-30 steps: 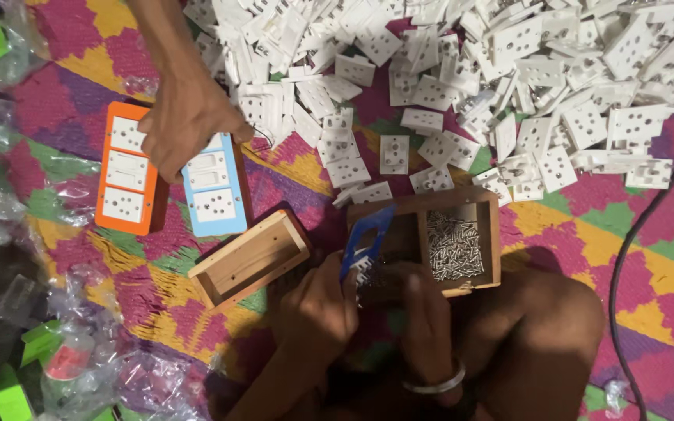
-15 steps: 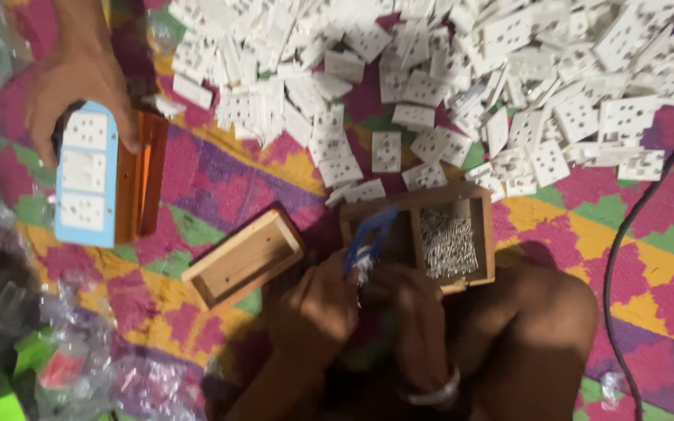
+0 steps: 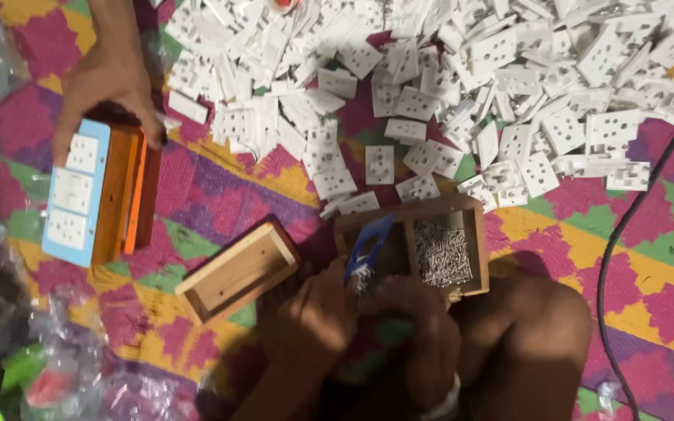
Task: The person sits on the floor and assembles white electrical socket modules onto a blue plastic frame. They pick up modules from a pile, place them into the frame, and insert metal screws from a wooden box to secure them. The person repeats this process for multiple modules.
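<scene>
Item: blue-handled tool [image 3: 370, 248], long axis upright and leaning slightly right, grasped jointly by left hand [image 3: 317, 316] and right hand [image 3: 423, 327], both clenched close together, directly before the wooden box of screws [image 3: 440, 251]; the right hand lies nearer the screws.

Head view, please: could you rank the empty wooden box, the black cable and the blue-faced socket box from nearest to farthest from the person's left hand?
1. Empty wooden box, just left of the left hand.
2. Blue-faced socket box, far left, held by another person's hand.
3. Black cable, far right.
</scene>
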